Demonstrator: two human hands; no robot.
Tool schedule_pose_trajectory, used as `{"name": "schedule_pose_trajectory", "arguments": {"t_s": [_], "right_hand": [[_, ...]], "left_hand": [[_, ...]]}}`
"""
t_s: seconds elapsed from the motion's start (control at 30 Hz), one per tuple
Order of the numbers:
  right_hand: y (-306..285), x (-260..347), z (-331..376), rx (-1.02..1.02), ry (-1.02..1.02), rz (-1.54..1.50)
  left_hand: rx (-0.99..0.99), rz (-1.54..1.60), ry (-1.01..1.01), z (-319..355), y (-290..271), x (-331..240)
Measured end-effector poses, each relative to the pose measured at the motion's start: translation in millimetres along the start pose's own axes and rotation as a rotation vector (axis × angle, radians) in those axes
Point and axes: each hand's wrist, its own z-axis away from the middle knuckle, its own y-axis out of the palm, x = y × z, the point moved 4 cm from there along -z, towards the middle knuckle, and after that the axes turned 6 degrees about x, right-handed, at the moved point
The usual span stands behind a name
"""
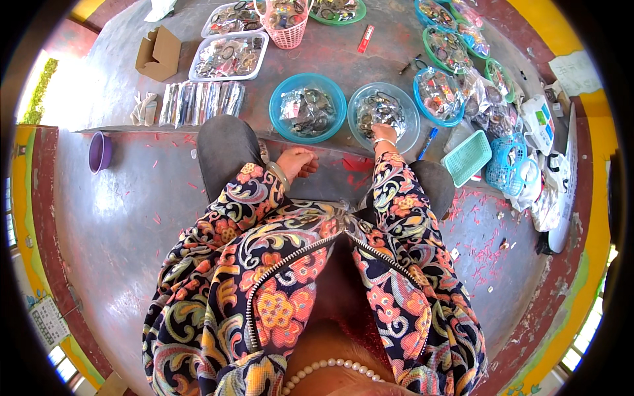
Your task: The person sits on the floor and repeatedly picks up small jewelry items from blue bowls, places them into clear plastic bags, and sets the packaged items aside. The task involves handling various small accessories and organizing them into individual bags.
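Note:
My right hand point(384, 134) reaches over the near side of a clear plastic bowl point(408, 140), its fingers closed on one of the clear plastic packets point(383, 111) heaped inside. These packets hold dark, ring-shaped pieces. The fingertips are partly hidden among them. Just left of it stands a blue bowl point(274, 105) with similar packets point(310, 111); one has a whitish-pink patch. My left hand point(298, 163) hovers above my lap, below the blue bowl, with its fingers curled inward. Whatever the left fingers hold, if anything, is hidden.
Packet-filled bowls, including a blue one point(418, 99), crowd the right. A blue marker point(428, 143), green basket point(467, 158) and blue basket point(507, 157) lie nearby. Leftward are a packet row point(201, 103), white trays point(195, 71), a pink basket point(288, 38), cardboard box point(158, 54) and purple bowl point(100, 153).

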Motion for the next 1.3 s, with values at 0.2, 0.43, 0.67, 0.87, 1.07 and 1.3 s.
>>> {"name": "schedule_pose_trajectory", "arguments": {"t_s": [0.2,0.43,0.67,0.87,1.07,1.3], "right_hand": [[-3,10,-4,-0.066,0.183,-0.014],[-3,95,80,0.162,0.308,-0.840],[2,162,159,0.723,0.013,-0.966],[3,165,207,1.023,-0.047,-0.793],[6,157,209,0.995,0.001,-0.671],[9,147,204,0.846,0.082,-0.703]], "left_hand": [[-0.002,0.001,0.016,-1,1,1],[-0.011,-0.014,0.048,0,-1,-4],[0.025,0.244,0.186,-1,-7,-15],[0.168,0.445,0.301,17,-1,-39],[0.170,0.354,0.277,14,-2,-31],[0.111,0.451,0.314,16,-2,-32]]}}
